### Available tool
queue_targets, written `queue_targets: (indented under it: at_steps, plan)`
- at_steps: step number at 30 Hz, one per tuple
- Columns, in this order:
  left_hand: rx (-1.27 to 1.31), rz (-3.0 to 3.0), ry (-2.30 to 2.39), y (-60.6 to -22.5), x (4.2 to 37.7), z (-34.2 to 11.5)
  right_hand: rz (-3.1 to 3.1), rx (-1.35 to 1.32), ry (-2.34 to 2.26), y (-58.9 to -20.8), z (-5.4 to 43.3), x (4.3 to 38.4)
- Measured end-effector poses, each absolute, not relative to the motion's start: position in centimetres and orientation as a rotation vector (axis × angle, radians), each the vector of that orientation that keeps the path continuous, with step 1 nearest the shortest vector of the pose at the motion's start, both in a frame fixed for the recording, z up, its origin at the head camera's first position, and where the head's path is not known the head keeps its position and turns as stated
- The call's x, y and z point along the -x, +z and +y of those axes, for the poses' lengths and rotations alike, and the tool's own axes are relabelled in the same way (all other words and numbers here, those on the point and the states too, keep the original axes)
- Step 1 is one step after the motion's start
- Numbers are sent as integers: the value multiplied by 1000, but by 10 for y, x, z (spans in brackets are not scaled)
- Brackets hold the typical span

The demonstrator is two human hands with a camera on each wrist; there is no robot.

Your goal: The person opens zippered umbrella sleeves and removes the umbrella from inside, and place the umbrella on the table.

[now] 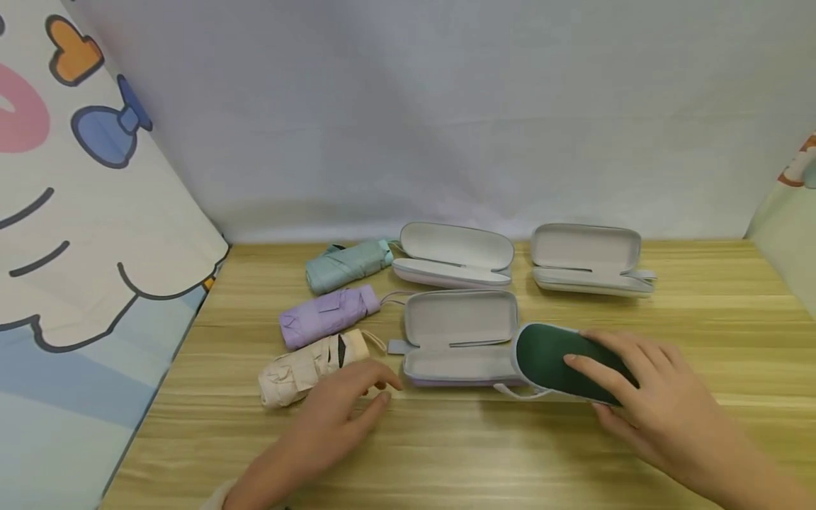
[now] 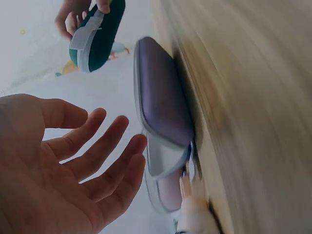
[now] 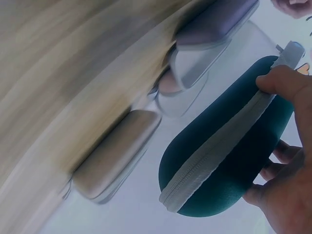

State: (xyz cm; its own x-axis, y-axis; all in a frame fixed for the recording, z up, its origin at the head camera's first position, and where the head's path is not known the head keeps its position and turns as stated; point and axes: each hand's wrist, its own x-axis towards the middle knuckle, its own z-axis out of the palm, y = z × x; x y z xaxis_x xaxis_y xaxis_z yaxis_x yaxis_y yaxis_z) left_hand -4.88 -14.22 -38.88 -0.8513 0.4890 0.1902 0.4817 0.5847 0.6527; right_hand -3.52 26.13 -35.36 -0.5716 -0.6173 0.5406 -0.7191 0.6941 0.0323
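A zipped dark green case [image 1: 547,354] with a grey zipper band is held up by my right hand [image 1: 666,400] over the table's right half. In the right wrist view the thumb presses the zipper side of this green case [image 3: 224,141], with other fingers behind it. My left hand [image 1: 341,411] holds nothing, its fingers loosely bent, just in front of a beige folded umbrella [image 1: 296,372]. Between the hands lies a purple case [image 1: 462,319], unzipped with its grey lining showing. The green case overlaps its right end in the head view.
Behind the beige umbrella lie a purple folded umbrella [image 1: 328,316] and a teal one [image 1: 353,265]. Two more unzipped cases, a pinkish one [image 1: 455,244] and a beige one [image 1: 586,248], stand along the back by a white cloth wall [image 1: 478,127].
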Motion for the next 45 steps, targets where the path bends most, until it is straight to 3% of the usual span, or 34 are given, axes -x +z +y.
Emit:
queue_targets:
  at_steps: [22, 30, 45]
  plan:
    - [-654, 1753, 1537, -415, 24, -107, -2337, -1248, 340, -379, 205, 13]
    - [-423, 1376, 1707, -416, 14, -99, -2334, -1235, 363, -382, 195, 11]
    - [-320, 1427, 1821, -421, 9, -101, -2335, -1240, 378, -388, 188, 10]
